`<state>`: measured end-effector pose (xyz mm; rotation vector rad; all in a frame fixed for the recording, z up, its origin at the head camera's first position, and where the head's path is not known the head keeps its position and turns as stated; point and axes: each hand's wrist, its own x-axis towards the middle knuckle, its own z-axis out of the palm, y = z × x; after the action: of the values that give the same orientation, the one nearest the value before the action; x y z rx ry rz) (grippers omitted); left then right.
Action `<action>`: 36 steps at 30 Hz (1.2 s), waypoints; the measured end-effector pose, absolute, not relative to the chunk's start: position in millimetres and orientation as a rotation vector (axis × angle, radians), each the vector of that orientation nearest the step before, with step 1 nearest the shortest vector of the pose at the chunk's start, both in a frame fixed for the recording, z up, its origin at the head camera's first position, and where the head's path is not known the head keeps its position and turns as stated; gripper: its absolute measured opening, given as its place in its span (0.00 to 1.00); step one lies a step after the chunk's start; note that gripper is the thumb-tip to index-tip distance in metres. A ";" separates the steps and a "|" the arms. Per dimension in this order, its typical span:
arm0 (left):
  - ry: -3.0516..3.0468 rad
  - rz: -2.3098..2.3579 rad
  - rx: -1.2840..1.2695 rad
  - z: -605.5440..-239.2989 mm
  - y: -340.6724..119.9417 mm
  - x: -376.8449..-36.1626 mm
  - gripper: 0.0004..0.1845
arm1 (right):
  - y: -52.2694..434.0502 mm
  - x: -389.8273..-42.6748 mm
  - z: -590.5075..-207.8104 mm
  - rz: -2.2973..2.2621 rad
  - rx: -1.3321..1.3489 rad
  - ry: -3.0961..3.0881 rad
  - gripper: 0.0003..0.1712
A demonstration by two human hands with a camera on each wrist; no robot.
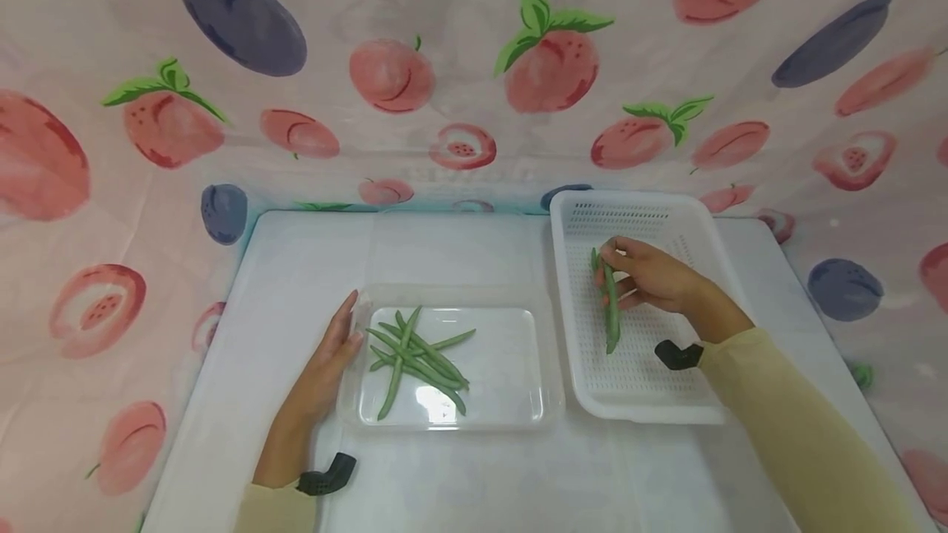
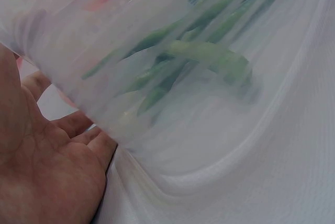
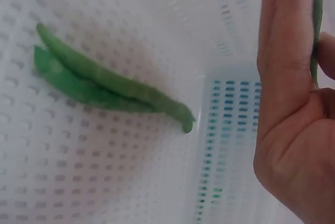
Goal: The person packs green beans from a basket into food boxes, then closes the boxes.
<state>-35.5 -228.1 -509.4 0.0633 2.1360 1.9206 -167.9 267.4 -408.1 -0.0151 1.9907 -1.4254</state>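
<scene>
A clear plastic container [image 1: 548,360] holds several green beans [image 1: 418,356], bunched toward its left side. My left hand [image 1: 329,360] rests against the container's left wall with its fingers stretched out. From the left wrist, the beans show blurred through the cloudy wall, beside the open palm [image 2: 57,166]. Over the white perforated basket [image 1: 666,393], my right hand [image 1: 652,274] pinches a green bean [image 3: 317,25] between thumb and fingers. Below that hand, two more beans [image 3: 104,85] lie side by side on the basket floor.
Both containers stand on a white table [image 1: 459,484], the basket to the right of the clear container. A fruit-print sheet [image 1: 459,89] rises behind the table and along both sides. Dark wrist devices [image 1: 326,475] are worn below each hand.
</scene>
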 end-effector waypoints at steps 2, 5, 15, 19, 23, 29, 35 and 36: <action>2.144 1.913 0.067 -509.3 -227.9 -35.6 0.33 | 263.3 -165.9 -404.6 -1.430 -0.026 1.992 0.23; 2.140 1.916 0.072 -509.0 -227.6 -35.9 0.33 | 256.5 -163.5 -400.4 -1.432 -0.065 1.973 0.21; 2.120 1.940 0.081 -508.7 -227.8 -37.1 0.33 | 236.2 -156.5 -391.4 -1.447 -0.161 1.898 0.20; 2.120 1.940 0.085 -508.4 -227.9 -36.6 0.34 | 230.2 -153.2 -385.1 -1.478 -0.195 1.856 0.28; 2.122 1.939 0.083 -508.0 -227.9 -36.2 0.34 | 223.2 -151.7 -380.1 -1.465 -0.207 1.841 0.33; 2.129 1.933 0.074 -508.9 -229.0 -36.7 0.34 | 213.1 -148.9 -375.8 -1.461 -0.169 1.858 0.32; 2.118 1.942 0.088 -509.8 -229.4 -36.2 0.34 | 204.0 -147.0 -371.8 -1.474 -0.165 1.843 0.27; 2.118 1.940 0.088 -509.7 -229.3 -35.9 0.34 | 202.1 -146.7 -371.2 -1.472 -0.169 1.838 0.26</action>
<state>-35.9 -229.3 -509.7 0.0882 2.1182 1.9400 -146.7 202.1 -371.2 -0.1695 1.8384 -1.4722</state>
